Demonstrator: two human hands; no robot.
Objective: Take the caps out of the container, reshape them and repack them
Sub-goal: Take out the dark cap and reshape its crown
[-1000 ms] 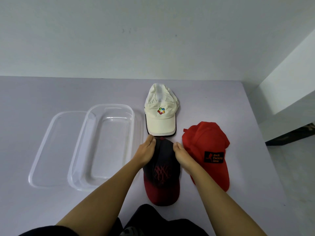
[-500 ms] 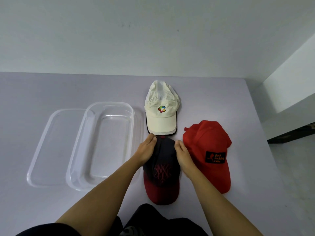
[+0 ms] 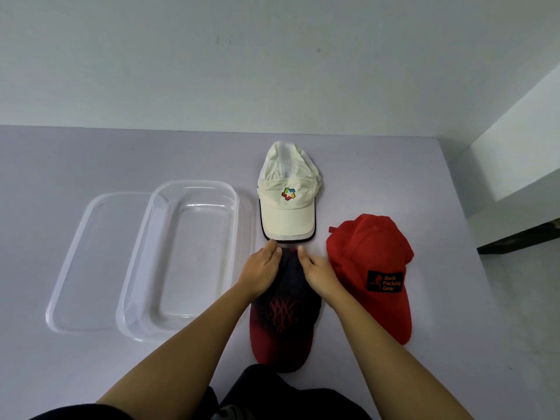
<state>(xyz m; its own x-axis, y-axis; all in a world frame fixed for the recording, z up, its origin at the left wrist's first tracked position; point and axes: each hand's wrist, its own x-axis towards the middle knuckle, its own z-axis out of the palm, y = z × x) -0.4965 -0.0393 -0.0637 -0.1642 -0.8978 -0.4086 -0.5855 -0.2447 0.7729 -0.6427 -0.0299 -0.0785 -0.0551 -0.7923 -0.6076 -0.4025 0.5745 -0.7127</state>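
A dark navy cap with a red brim (image 3: 283, 316) lies on the table in front of me, brim toward me. My left hand (image 3: 262, 269) and my right hand (image 3: 318, 272) press on the two sides of its crown, fingers together near the top button. A white cap with a coloured logo (image 3: 288, 195) lies just beyond, brim nearly touching my fingertips. A red cap with a black patch (image 3: 374, 268) lies to the right. The clear plastic container (image 3: 181, 262) stands empty to the left.
The container's clear lid (image 3: 91, 262) lies flat at its left, partly under it. The grey table (image 3: 91, 159) ends at a white wall behind and at its right edge (image 3: 460, 219). My dark clothing shows at the bottom.
My two hands have drawn closer together on the navy cap's crown, narrowing it. The other caps and the container have not moved.
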